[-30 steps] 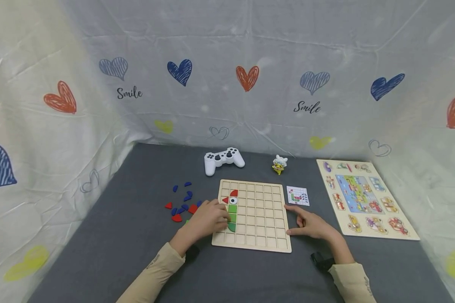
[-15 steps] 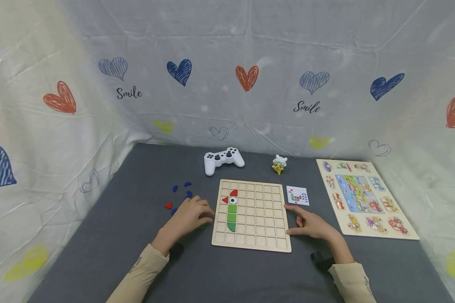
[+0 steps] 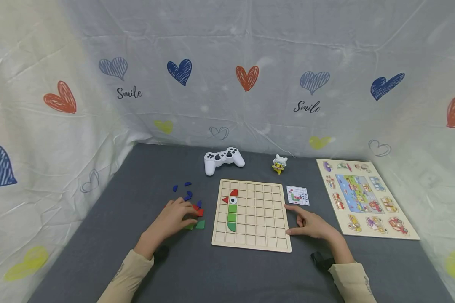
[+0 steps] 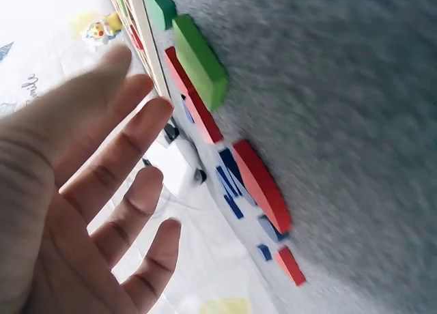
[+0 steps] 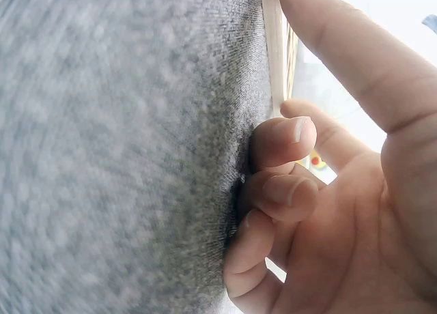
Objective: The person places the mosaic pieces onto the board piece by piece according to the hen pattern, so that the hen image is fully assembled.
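My left hand (image 3: 173, 219) hovers over loose pieces left of the wooden grid board (image 3: 259, 219), fingers loosely bent and nothing between them. In the left wrist view a light green block (image 4: 198, 61) and a red block (image 4: 263, 184) lie beyond its fingertips. A dark green piece (image 3: 200, 224) and several blue pieces (image 3: 187, 184) are scattered nearby. Thumb and forefinger of my right hand (image 3: 311, 224) touch the board's right edge, spread apart; its other fingers curl onto the cloth. Set in the grid are red pieces (image 3: 234, 193), an eye tile (image 3: 233, 200) and green pieces (image 3: 232, 217).
A small pattern card (image 3: 298, 196) lies right of the board. Behind stand a white game controller (image 3: 224, 160) and a small yellow-and-white figurine (image 3: 279, 164). A wooden picture puzzle (image 3: 364, 198) lies at the far right. Hanging cloth (image 3: 212, 105) surrounds the table.
My left hand has withdrawn leftward from the grid's green pieces to above the loose pieces, uncovering the dark green one and some red. My right hand has stayed at the board's edge.
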{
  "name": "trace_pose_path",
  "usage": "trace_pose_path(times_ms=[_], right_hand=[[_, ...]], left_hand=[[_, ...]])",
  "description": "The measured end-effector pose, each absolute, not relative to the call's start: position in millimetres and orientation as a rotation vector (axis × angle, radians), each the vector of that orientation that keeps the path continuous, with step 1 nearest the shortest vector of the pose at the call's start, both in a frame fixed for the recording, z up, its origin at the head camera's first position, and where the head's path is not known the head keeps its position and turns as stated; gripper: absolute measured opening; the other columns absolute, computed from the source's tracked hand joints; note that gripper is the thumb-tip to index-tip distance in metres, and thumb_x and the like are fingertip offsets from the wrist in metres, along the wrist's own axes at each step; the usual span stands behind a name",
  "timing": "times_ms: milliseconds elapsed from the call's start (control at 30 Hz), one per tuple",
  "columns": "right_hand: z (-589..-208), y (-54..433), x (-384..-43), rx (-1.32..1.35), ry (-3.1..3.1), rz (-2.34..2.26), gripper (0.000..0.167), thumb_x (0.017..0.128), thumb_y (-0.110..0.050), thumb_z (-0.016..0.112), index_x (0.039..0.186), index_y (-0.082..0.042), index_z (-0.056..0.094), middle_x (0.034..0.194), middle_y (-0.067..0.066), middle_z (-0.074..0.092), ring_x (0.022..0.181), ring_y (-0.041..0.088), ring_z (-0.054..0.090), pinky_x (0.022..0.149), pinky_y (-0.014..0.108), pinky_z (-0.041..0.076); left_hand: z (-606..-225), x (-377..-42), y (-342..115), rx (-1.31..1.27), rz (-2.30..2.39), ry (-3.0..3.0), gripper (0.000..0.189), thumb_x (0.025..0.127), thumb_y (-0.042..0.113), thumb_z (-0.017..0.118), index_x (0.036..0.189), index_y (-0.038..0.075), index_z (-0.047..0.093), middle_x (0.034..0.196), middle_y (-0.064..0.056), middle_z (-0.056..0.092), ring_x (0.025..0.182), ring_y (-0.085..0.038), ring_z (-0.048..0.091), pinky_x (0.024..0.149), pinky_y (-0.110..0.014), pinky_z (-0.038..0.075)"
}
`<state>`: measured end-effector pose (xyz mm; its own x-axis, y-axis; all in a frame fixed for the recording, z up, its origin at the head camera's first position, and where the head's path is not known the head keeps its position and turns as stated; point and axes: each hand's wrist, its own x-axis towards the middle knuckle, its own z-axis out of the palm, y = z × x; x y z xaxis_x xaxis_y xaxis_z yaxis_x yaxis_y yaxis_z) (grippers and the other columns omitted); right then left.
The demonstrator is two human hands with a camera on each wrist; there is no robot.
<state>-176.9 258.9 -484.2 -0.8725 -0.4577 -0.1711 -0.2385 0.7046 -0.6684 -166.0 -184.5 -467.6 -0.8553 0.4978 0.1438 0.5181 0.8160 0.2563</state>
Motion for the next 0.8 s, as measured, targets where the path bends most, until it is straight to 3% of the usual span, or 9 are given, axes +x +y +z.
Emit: trace_pose_path(times_ms=[300, 800], right_hand=[[-485.8, 260.0, -178.0, -0.545, 2.592, -0.945, 0.08, 0.076, -0.039, 0.074, 0.141, -0.013, 0.038, 0.065, -0.002, 0.043, 0.051, 0.006, 0.035, 0.049, 0.022, 0.031], [-484.3, 259.0, -176.4, -0.55, 2.601, -0.935, 0.079, 0.076, -0.038, 0.074, 0.141, -0.011, 0.037, 0.066, -0.002, 0.043, 0.052, 0.006, 0.035, 0.05, 0.022, 0.031]], left_hand=[[-472.9, -159.2, -196.2, -0.875, -0.383, -2.97, 0.029, 0.072, 0.039, 0.076, 0.097, 0.025, 0.073, 0.087, 0.01, 0.061, 0.076, -0.009, 0.039, 0.071, -0.034, 0.033], [-475.8, -153.6, -195.5, -0.865, -0.422, -2.939, 0.027, 0.071, 0.028, 0.079, 0.096, 0.023, 0.072, 0.087, 0.009, 0.059, 0.08, -0.011, 0.042, 0.069, -0.033, 0.035]])
